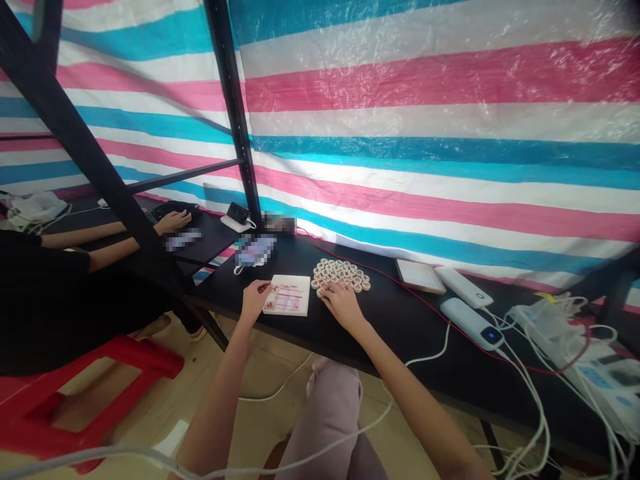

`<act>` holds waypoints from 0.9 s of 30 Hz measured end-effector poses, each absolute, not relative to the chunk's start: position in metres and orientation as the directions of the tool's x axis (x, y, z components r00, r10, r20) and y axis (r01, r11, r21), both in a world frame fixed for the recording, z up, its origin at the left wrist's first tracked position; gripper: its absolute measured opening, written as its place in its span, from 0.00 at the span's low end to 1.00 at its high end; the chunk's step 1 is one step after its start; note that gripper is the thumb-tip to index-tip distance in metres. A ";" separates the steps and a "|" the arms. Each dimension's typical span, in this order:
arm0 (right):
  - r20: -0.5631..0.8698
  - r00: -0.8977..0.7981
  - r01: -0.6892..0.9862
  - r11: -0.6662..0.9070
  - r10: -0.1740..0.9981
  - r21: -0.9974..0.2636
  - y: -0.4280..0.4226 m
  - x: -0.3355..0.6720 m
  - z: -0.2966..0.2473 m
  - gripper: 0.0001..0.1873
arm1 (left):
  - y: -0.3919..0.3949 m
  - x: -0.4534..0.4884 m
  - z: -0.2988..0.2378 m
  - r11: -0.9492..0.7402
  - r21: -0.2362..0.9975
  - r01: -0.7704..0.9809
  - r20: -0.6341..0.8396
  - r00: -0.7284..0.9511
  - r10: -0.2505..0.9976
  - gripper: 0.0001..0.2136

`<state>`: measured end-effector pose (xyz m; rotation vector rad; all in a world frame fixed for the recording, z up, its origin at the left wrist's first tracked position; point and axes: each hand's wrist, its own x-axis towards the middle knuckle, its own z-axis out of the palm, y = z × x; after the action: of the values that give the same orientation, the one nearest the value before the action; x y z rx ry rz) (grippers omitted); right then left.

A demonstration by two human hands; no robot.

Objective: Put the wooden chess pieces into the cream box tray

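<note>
My left hand [254, 299] is at the left edge of a square white board [303, 293] with red lines drawn on it. Its thumb and fingertips are pinched together; what they hold is too small to make out. A few round pieces with red characters [270, 305] lie at the board's left side. To the right, several round wooden Chinese chess pieces [345, 270] sit close together on the black table. Reaching over their near edge, my right hand [344, 303] has its fingers apart, with fingertips touching a piece [321, 293] at the near left.
A flat white box [421, 275], two white devices [465, 287] [473, 323] and tangled cables [565, 333] lie on the right. A red cable runs behind the pieces. Black metal posts [233, 100] stand at left, where another person's hand [173, 222] rests on a neighbouring table. A red stool [125, 353] stands below.
</note>
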<state>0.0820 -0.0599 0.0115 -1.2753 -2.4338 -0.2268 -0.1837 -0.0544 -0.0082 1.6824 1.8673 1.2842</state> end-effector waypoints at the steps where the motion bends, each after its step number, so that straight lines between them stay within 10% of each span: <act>1: 0.415 -0.506 0.820 0.571 0.756 -0.039 -0.059 0.081 0.013 0.09 | -0.054 -0.184 -0.008 -0.097 0.777 0.622 0.321 -0.259 0.911 0.11; 17: 0.215 -0.622 0.755 0.649 0.753 -0.089 -0.036 -0.051 0.030 0.11 | -0.054 -0.186 -0.006 -0.117 0.773 0.623 0.327 -0.233 0.916 0.13; 27: 0.418 -0.517 0.693 0.652 0.747 -0.308 -0.054 0.025 0.038 0.09 | -0.051 -0.189 -0.012 -0.110 0.769 0.630 0.316 -0.224 0.922 0.15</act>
<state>0.0249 -0.0540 0.0378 -1.1184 -2.3491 0.1383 -0.1891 -0.0512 -0.0119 1.7103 1.8407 1.2572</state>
